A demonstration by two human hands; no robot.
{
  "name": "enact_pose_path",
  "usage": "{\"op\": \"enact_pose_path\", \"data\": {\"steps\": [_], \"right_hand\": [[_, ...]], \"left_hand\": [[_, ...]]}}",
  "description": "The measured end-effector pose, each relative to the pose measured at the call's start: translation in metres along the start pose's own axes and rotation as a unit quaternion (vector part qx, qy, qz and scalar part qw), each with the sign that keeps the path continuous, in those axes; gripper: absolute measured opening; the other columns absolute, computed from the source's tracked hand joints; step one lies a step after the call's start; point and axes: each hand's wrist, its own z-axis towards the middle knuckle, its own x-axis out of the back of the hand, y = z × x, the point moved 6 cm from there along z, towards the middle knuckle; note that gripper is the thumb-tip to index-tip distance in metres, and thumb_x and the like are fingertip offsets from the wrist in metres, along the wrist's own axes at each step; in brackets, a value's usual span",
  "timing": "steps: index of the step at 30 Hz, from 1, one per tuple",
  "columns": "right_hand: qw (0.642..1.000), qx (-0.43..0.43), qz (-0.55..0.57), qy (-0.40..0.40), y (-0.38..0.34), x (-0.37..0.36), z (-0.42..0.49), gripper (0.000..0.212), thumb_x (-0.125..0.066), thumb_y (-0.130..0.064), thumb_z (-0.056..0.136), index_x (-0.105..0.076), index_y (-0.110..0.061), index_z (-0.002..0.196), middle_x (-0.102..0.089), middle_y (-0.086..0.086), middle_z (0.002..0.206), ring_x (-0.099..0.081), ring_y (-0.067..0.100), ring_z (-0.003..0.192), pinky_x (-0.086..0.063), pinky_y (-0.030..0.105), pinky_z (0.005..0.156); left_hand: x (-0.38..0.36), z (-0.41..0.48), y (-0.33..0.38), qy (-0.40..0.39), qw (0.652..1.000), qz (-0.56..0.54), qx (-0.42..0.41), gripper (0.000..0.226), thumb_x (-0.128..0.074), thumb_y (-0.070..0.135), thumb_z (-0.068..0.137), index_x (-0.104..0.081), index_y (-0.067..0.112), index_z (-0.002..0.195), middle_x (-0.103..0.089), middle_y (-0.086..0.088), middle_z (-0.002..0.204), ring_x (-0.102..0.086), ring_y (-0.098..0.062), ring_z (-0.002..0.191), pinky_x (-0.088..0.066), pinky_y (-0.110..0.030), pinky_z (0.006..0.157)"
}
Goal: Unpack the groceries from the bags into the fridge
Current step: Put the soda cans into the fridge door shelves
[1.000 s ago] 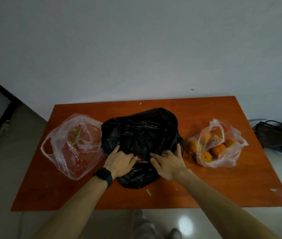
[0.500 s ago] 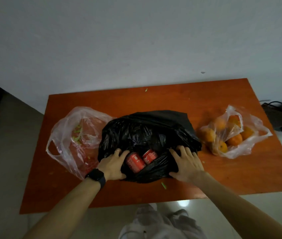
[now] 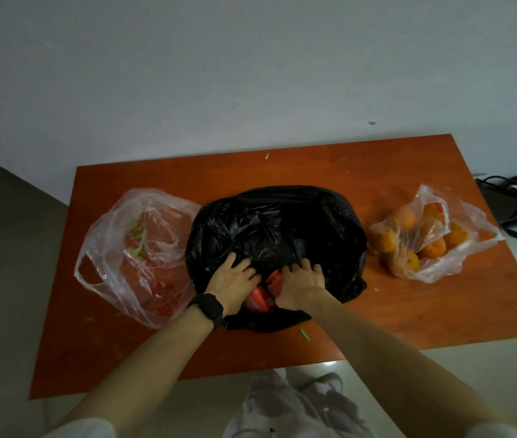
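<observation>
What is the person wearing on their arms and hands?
The left hand has a thin ring on one finger and a black smartwatch at the wrist. The right hand wears nothing visible. Both forearms are bare; pale short sleeves show at the frame's bottom corners.

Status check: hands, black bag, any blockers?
Left hand and right hand both in black bag mouth, on red cans; grip unclear. Cans not out yet. Nothing in the way.

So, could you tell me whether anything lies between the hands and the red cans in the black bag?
Little does: both the left hand and right hand are at the black bag mouth, on the red cans. Only loose black film drapes around them.
</observation>
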Motion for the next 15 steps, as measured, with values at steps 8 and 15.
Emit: {"op": "enact_pose_path", "data": {"steps": [8, 15], "right_hand": [[0.995, 0.03, 0.063, 0.067, 0.009, -0.007, 0.001, 0.07, -0.065, -0.05, 0.078, -0.042, -0.018, 0.136, -0.062, 0.01, 0.122, -0.05, 0.033, 0.123, -0.034, 0.046, 0.109], [0.918, 0.074, 0.325, 0.214, 0.059, 0.002, -0.058, 0.072, -0.083, -0.045, 0.07, -0.041, -0.025, 0.126, -0.065, -0.003, 0.115, -0.064, 0.019, 0.102, -0.053, 0.031, 0.083]], "left_hand": [[-0.005, 0.004, 0.003, 0.032, 0.996, 0.051, -0.071, 0.055, -0.063, 0.024, 0.092, -0.045, 0.019, 0.144, -0.055, -0.002, 0.139, -0.039, -0.024, 0.135, -0.016, -0.051, 0.118], [0.022, -0.005, -0.025, 0.086, 0.996, 0.004, -0.008, 0.06, -0.063, 0.044, 0.09, -0.047, 0.022, 0.143, -0.057, 0.005, 0.139, -0.046, -0.02, 0.128, -0.022, -0.043, 0.11]]}}
